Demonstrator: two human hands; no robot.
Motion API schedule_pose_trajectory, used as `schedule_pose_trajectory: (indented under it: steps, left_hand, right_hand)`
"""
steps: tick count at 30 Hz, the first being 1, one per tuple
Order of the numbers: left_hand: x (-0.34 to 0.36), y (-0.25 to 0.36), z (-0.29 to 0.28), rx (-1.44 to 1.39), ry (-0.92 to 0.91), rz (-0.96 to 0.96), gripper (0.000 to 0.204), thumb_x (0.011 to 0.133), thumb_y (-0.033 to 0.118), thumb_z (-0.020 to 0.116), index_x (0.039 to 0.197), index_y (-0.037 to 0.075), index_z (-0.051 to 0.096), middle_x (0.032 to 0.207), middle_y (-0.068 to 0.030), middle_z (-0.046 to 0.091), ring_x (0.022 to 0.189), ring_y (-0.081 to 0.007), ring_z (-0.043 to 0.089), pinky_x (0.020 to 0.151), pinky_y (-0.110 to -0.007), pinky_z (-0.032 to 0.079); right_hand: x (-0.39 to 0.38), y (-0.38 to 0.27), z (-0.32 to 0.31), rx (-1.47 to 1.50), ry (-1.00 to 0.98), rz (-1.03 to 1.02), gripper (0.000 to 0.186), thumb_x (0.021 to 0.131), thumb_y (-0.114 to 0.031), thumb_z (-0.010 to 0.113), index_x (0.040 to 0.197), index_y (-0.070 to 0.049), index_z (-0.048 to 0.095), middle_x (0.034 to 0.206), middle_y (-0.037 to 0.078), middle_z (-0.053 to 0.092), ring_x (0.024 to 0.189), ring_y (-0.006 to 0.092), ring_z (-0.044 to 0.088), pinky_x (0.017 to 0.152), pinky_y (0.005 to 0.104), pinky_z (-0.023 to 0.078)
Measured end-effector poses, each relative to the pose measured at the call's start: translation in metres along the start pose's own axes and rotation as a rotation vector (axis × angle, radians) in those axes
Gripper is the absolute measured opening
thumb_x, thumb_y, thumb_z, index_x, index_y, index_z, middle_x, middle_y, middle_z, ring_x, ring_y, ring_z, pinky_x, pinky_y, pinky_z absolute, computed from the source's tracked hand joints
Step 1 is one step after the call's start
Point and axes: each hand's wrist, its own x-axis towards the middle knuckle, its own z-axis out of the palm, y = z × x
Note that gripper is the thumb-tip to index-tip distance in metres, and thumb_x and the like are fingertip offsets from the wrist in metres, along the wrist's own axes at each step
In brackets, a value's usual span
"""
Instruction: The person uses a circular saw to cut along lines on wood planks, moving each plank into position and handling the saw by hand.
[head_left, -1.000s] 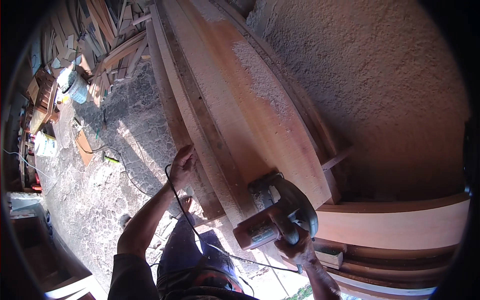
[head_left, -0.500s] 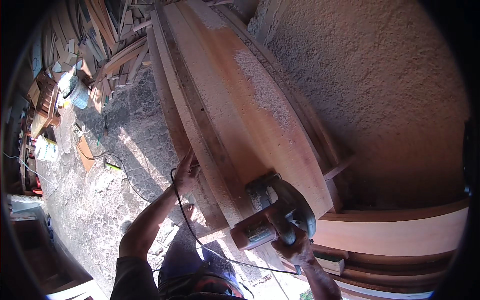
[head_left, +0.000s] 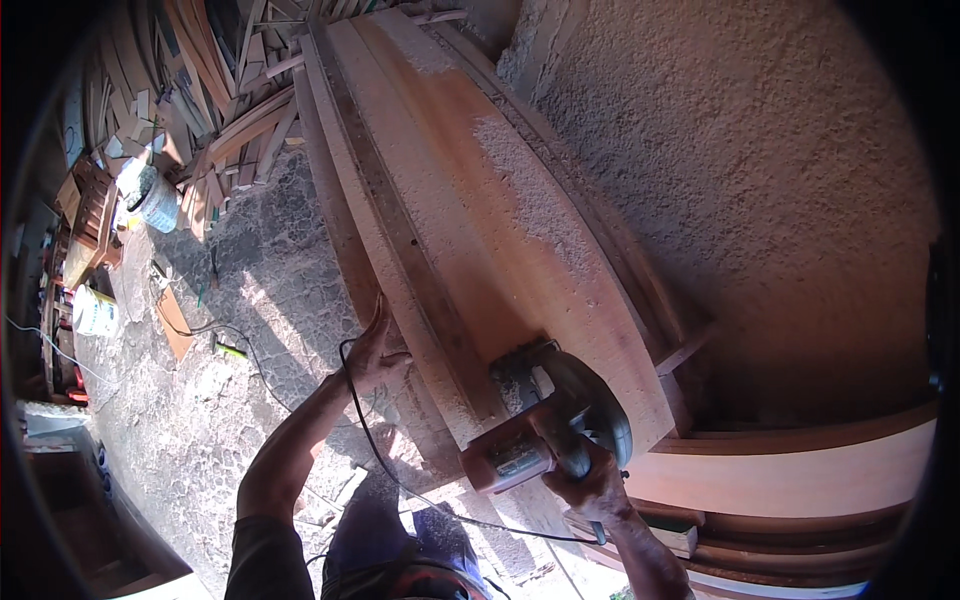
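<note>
My right hand [head_left: 588,478] is wrapped round the rear handle of a circular saw [head_left: 560,420]. The saw rests near the close end of a long wooden plank [head_left: 480,240], its motor housing pointing left and its round guard on the right. My left hand [head_left: 372,352] lies against the plank's left side, fingers stretched forward and thumb apart; it grips nothing. Sawdust [head_left: 535,205] coats parts of the plank's top. A dark power cord [head_left: 370,440] passes over my left wrist and loops back below the saw.
A rough wall [head_left: 730,170] rises on the right. Curved planks [head_left: 790,470] are stacked at the lower right. Offcuts [head_left: 225,90] heap up at the far left, near a bucket [head_left: 152,198]. A white tub [head_left: 95,312] stands on the cracked floor [head_left: 150,400].
The view has shifted slightly. Relative to the plank, the saw sits a little farther forward. My left thumb now shows spread from the fingers.
</note>
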Motion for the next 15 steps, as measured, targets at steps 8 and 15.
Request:
schedule_pose_trajectory:
  steps: [8,15]
  left_hand:
    - [0.019,-0.023,-0.016,-0.163,-0.067,-0.175,0.158,0.064,0.028,0.100,0.161,0.005,-0.023,0.170,-0.0290,-0.006,0.159,-0.0364,0.006,0.129,-0.043,0.020]
    - [0.026,-0.033,-0.014,-0.175,-0.041,-0.188,0.170,0.054,0.036,0.103,0.159,0.005,-0.027,0.171,-0.0284,-0.006,0.159,-0.0361,0.010,0.129,-0.043,0.020]
  right_hand:
    - [0.030,-0.010,0.005,-0.022,-0.012,-0.028,0.058,0.080,-0.017,0.079,0.133,0.001,0.062,0.098,0.014,0.076,0.090,0.0214,0.073,0.082,0.0364,0.058]
    - [0.055,-0.016,0.015,0.071,0.073,-0.063,0.031,0.075,-0.015,0.083,0.099,-0.002,0.067,0.086,0.005,0.069,0.081,0.0166,0.064,0.077,0.0355,0.052]
